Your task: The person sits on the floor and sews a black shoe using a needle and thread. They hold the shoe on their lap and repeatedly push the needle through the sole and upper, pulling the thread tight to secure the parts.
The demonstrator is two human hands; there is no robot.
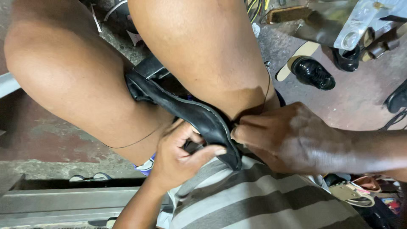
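Hands are working at a black shoe (199,116) wedged between the bare knees of a seated person, seen from the head camera looking straight down. The left hand (176,157) is curling around the shoe's near end from below, thumb pressing against the black edge, fingers folded under and closed on it. The right hand (292,138) is coming in from the right, its fingers pinched tight against the same end of the shoe, just beside the left thumb; what the fingertips are pinching is too small to tell. A thin dark thread (135,143) is trailing in a loose curve across the left thigh, and another strand is running up along the right knee toward the right hand. The shoe is lying tilted, its far end clamped between the legs, its near end resting over grey-and-white striped shorts (254,199). On the worn concrete floor (360,97) to the upper right, a glossy black shoe (313,73) is sitting beside a pale insole (296,57), well apart from the hands. A tan strapped sandal (352,193) is lying at the lower right.
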